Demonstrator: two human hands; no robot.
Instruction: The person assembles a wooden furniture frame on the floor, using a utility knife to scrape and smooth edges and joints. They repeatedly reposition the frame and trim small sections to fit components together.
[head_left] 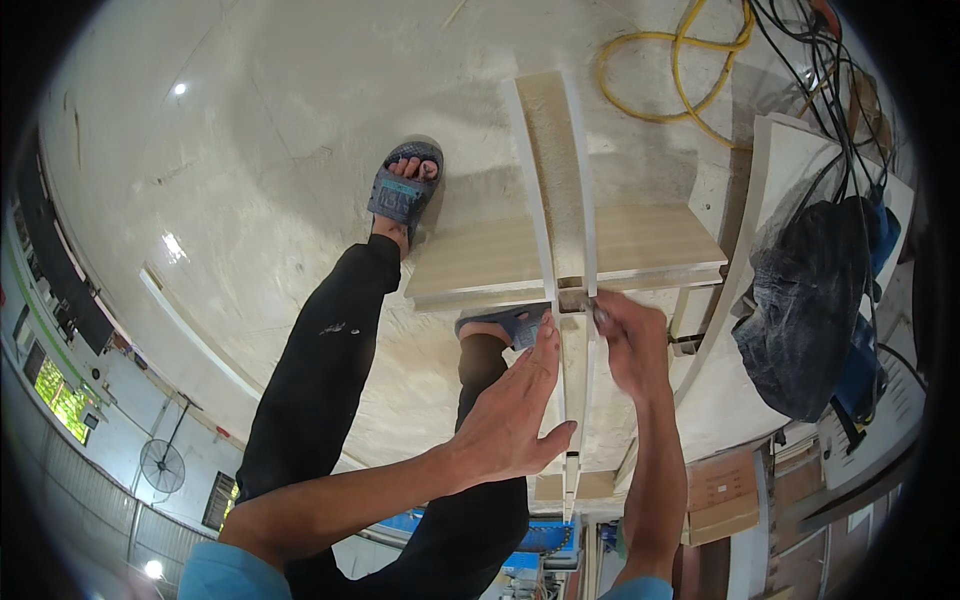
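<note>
A long wooden piece with pale edges runs away from me through the middle, crossed by a wide light wood board that sticks out on both sides. Where they meet, a small squarish gap shows. My left hand lies along the left side of the long piece, just below the crossing, fingers stretched out and thumb apart. On the opposite side my right hand is closed, its fingertips at the pale edge beside the gap. What it pinches, if anything, is too small to make out.
Close to the crossing are my sandaled feet, one sandal beyond the board's left end. A yellow cable loops on the floor at far right. Farther right, a dark bag and black cords lie on white panels. A cardboard box stands lower right.
</note>
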